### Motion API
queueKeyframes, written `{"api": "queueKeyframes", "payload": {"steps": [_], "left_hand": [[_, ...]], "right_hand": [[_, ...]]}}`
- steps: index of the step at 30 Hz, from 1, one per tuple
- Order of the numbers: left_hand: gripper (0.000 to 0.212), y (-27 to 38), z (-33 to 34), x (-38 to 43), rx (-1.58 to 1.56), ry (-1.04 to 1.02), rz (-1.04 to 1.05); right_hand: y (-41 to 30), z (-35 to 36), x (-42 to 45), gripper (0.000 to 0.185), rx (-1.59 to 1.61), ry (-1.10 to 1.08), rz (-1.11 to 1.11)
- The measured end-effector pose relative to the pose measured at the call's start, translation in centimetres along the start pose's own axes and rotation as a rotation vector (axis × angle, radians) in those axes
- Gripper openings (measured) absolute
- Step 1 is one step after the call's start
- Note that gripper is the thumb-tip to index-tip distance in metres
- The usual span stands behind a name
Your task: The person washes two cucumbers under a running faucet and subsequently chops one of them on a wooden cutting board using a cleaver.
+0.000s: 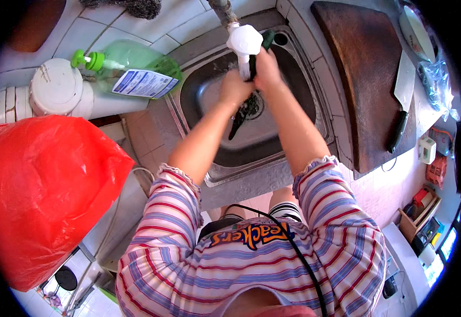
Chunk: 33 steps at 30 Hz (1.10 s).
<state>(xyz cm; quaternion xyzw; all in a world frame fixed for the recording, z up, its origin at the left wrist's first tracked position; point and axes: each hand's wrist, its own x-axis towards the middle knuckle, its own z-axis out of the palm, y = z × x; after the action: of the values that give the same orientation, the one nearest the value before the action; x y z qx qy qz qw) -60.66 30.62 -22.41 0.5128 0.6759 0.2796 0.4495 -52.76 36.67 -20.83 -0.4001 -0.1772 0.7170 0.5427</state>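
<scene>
Under the white plastic tap [244,41], a dark green vegetable [268,39], which looks like a cucumber, is held over the stainless steel sink [214,148]. My right hand [268,69] is closed around it, and its far end sticks out past the fingers. My left hand [235,86] curls at the near end, touching my right hand; its fingertips are hidden. Water [244,71] runs from the spout onto my left hand. Below my hands, a dark slender piece [236,126], too unclear to name, lies in the basin by the drain [254,107].
Left of the sink are a green pump bottle [139,73], a white lidded tub [56,85] and a large red plastic bag [52,190]. To the right, a cleaver [404,85] lies on a thick wooden chopping board [357,79], near a bowl [416,33] and a clear plastic bag [436,85].
</scene>
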Motion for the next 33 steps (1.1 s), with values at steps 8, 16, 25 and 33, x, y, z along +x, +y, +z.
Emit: {"api": "queueKeyframes", "payload": {"steps": [8, 16, 25, 33], "left_hand": [[0.025, 2.9, -1.0, -0.6, 0.249, 0.165, 0.180], [0.017, 0.5, -1.5, 0.8, -0.410, -0.454, -0.263], [0.016, 0.4, -0.2, -0.2, 0.380, 0.457, 0.494], [0.027, -2.0, -3.2, -1.8, -1.094, -1.042, -0.496]], "right_hand": [[-1.4, 0.0, -0.4, 0.017, 0.248, -0.031, 0.163], [-1.0, -1.1, 0.5, 0.014, 0.201, -0.188, 0.157], [-1.2, -0.4, -0.1, 0.023, 0.269, -0.104, 0.112], [-1.6, -2.0, 1.2, 0.022, 0.389, -0.453, 0.181]]}}
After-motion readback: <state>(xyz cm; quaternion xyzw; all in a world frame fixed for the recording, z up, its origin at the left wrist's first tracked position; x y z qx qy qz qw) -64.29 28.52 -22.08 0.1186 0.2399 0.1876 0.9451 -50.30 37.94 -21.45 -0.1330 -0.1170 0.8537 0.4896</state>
